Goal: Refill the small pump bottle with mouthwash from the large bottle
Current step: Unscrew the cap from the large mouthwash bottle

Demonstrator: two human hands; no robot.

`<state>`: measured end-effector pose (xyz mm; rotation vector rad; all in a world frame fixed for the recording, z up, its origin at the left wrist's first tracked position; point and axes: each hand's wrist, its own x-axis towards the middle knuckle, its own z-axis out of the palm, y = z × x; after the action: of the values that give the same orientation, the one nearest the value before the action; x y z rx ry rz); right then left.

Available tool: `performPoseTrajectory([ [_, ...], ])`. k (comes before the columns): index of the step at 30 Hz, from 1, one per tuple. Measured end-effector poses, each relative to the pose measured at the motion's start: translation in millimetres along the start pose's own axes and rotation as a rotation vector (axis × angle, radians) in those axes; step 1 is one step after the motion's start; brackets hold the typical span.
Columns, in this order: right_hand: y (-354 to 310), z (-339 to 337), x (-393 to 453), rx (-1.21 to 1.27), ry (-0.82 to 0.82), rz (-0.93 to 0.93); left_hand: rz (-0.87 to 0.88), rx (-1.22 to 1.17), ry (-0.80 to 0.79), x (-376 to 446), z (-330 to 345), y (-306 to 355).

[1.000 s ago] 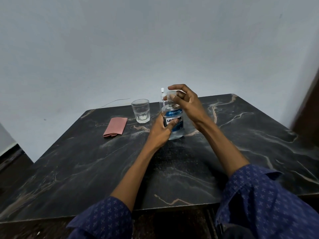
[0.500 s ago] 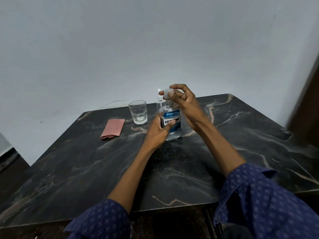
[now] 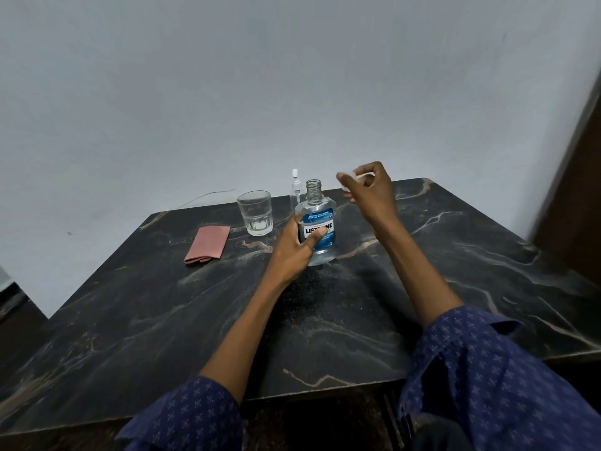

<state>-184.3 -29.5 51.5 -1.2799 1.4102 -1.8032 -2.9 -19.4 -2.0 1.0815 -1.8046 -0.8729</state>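
The large clear mouthwash bottle with a blue label stands upright on the dark marble table, its neck uncapped. My left hand grips its body from the left. My right hand is raised to the right of the neck, fingers closed on the clear cap, which is blurred. The small pump bottle stands just behind the large bottle, partly hidden by it.
A clear drinking glass stands left of the bottles. A folded pink cloth lies further left. A thin wire trails off the table's back edge. A grey wall rises behind; a dark wooden panel is at right.
My right hand has lifted the cap off the large bottle's neck and moved it to the right. My left hand still holds the bottle.
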Motion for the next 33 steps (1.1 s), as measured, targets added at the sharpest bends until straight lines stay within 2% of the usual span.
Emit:
performPoseTrajectory([
  [2, 13.5, -10.1, 4.1, -0.385, 0.0, 0.022, 0.0, 0.002, -0.002, 0.2, 0.3, -0.5],
  [4, 25.3, -21.2, 8.4, -0.655, -0.069, 0.084, 0.002, 0.003, 0.001, 0.4, 0.3, -1.6],
  [8, 33.9, -35.7, 10.9, -0.968, -0.142, 0.275, 0.0, -0.001, 0.012, 2.2, 1.3, -5.2],
  [11, 33.6, -40.3, 8.0, -1.056, -0.158, 0.364, -0.008, -0.001, 0.03, 4.6, 5.3, -4.9],
  [14, 31.9, -42.0, 7.9, -1.034, -0.165, 0.386, 0.006, 0.016, 0.061, 8.8, 7.9, -2.1],
  [18, 30.1, -41.0, 14.3, -0.942, -0.255, 0.427, 0.0, 0.056, 0.08, 17.7, 12.1, 8.0],
  [20, 27.5, -39.7, 18.4, -0.865, -0.298, 0.379, 0.001, 0.06, 0.086, 22.5, 17.8, 13.6],
  [22, 23.3, -39.6, 21.7, -0.745, -0.267, 0.328, -0.004, 0.05, 0.111, 27.8, 24.7, 18.2],
  [26, 19.7, -37.3, 22.2, -0.408, -0.083, 0.271, -0.03, 0.058, 0.141, 35.3, 36.6, 22.6],
  [30, 19.9, -31.3, 16.9, -0.313, 0.14, 0.162, 0.023, 0.123, 0.145, 35.3, 36.8, 18.9],
  [33, 18.0, -22.3, 15.6, -0.274, 0.249, 0.082, 0.08, 0.102, 0.296, 31.5, 28.3, 17.1],
])
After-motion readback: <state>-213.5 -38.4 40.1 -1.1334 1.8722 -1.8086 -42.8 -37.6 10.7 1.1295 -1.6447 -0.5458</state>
